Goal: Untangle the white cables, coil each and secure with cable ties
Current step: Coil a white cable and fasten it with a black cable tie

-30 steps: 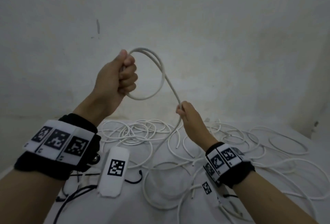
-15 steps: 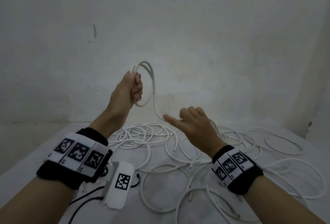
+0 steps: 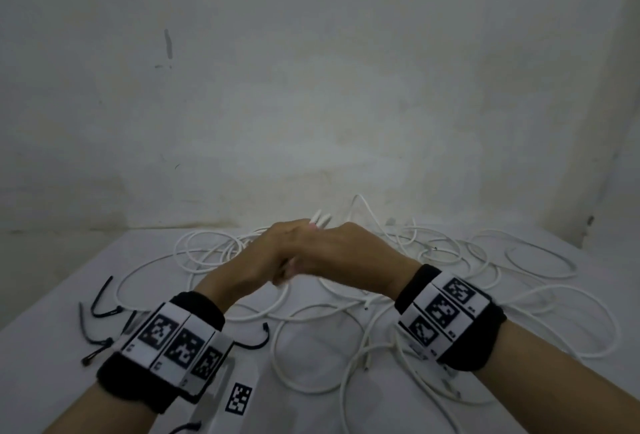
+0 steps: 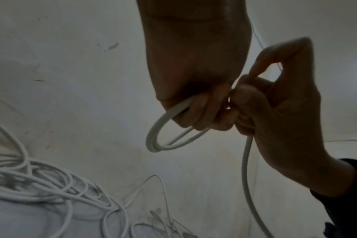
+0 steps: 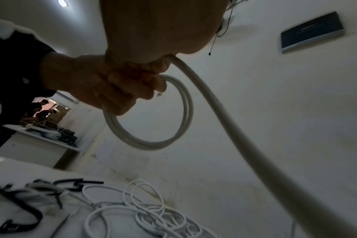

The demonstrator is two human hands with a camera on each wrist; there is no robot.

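Observation:
In the head view my left hand (image 3: 277, 253) and right hand (image 3: 349, 250) meet just above the table, knuckles up. A bit of the white cable coil (image 3: 320, 217) pokes out beyond them. The left wrist view shows my left hand (image 4: 200, 112) gripping a small coil (image 4: 163, 135) of two or three loops. My right hand (image 4: 275, 112) touches it and pinches the loose strand (image 4: 245, 169) that trails downward. Seen from the right wrist, that strand (image 5: 224, 112) leaves my right hand (image 5: 147, 64) beside the coil (image 5: 153, 141). Tangled white cables (image 3: 381, 298) cover the table.
Several black cable ties (image 3: 104, 312) lie on the table at the left, also seen as cable ties (image 5: 31, 214). A white tagged device (image 3: 239, 395) hangs below my left wrist. A bare wall (image 3: 311, 87) rises right behind the table. The table's left edge (image 3: 52, 298) runs diagonally.
Both hands have come down from chest height to just above the table and closed together. My right hand, open half a second ago, now pinches the strand beside the coil.

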